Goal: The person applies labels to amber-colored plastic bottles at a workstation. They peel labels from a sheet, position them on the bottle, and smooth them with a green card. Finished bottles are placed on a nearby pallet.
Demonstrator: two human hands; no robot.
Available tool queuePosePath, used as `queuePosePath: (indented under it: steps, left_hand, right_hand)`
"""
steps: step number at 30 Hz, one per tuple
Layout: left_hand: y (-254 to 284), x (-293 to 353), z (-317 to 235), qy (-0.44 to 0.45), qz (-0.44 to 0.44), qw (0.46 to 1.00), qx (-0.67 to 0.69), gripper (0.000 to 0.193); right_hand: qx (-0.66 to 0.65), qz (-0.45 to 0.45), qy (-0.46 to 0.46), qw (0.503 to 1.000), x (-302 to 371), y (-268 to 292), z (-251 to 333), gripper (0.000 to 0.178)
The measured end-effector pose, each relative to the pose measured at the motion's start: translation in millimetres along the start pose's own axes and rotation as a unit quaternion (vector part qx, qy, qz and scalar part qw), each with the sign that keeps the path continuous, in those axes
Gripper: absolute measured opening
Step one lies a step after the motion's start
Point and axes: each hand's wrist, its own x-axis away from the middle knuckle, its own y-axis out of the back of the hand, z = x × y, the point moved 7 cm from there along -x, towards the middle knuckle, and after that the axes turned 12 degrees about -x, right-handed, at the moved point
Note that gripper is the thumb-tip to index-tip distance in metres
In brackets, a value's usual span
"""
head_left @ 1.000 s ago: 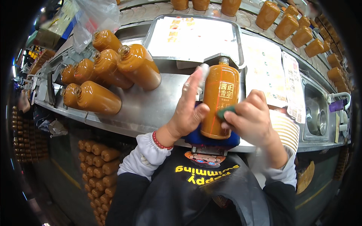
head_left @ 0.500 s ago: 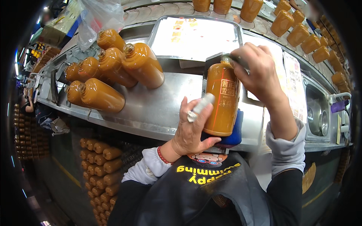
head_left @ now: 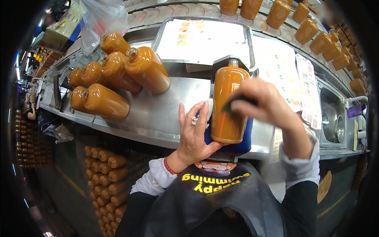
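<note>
A glossy amber-brown bottle (head_left: 227,128) lies in front of me on a dark holder with a blue pad (head_left: 248,138), its clear neck pointing away. A red light line runs along the bottle. My right hand (head_left: 262,100), smeared by motion, grips a dark green flat scraper-like piece (head_left: 237,103) over the bottle's upper middle, covering much of its printed label. My left hand (head_left: 196,136) is at the bottle's lower left side, fingers outstretched and thumb by the base. A white cover (head_left: 209,107) shows on one of its fingers.
Several brown bottles (head_left: 148,71) stand on the steel bench (head_left: 166,110) at left. Behind the holder is a metal tray (head_left: 252,43) with label sheets (head_left: 213,39). More bottles (head_left: 278,14) line the conveyor (head_left: 177,14); a sink (head_left: 331,114) is at right. Stacked bottles (head_left: 104,170) lie below the bench.
My right hand has come down from the bottle's neck onto its label area with the dark piece. My left hand has shifted slightly left. Bottles on the conveyor have moved right.
</note>
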Motion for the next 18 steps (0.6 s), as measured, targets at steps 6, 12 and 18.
queuePosePath:
  steps: [6, 12, 18]
  left_hand:
    - [-7.0, 6.8, 8.6, 0.01, 0.019, 0.999, 0.024, 0.108]
    - [-3.4, -16.5, 12.2, -0.087, 0.01, 0.992, 0.09, 0.089]
    - [0.1, -120.0, 28.4, -0.149, -0.01, 0.988, 0.036, 0.055]
  right_hand:
    - [0.239, -0.067, 0.132, 0.96, 21.2, -19.8, 24.4, 0.017]
    - [-0.184, -0.168, -0.094, 0.964, 44.2, 14.6, -52.7, 0.014]
    - [-0.044, -0.341, -0.066, 0.937, 70.4, 52.1, -49.5, 0.012]
